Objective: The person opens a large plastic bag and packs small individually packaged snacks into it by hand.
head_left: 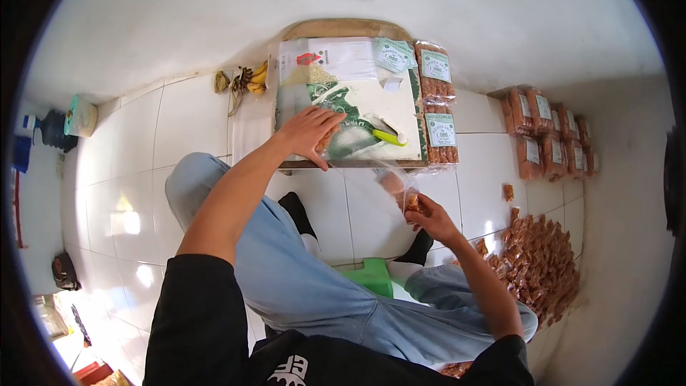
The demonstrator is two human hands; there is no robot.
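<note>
My left hand (312, 133) lies at the front left of the low table (398, 96), fingers stretched and thumb apart. Beneath its palm shows a brown snack packet (330, 139), mostly covered. My right hand (433, 217), lower and to the right beyond the table's front edge, pinches a small clear packet of brown snack (412, 202). Thin clear plastic (382, 171) stretches from the table's edge to near the right hand. A knife with a lime-green handle (389, 137) rests on the table, right of my left hand.
Large labelled snack packs (436, 75) line the table's right side. Further packs (550, 132) are stacked by the right wall. Many small packets (539, 264) are heaped on the floor. Bananas (257, 78) lie left of the table. A green object (375, 276) sits between my legs.
</note>
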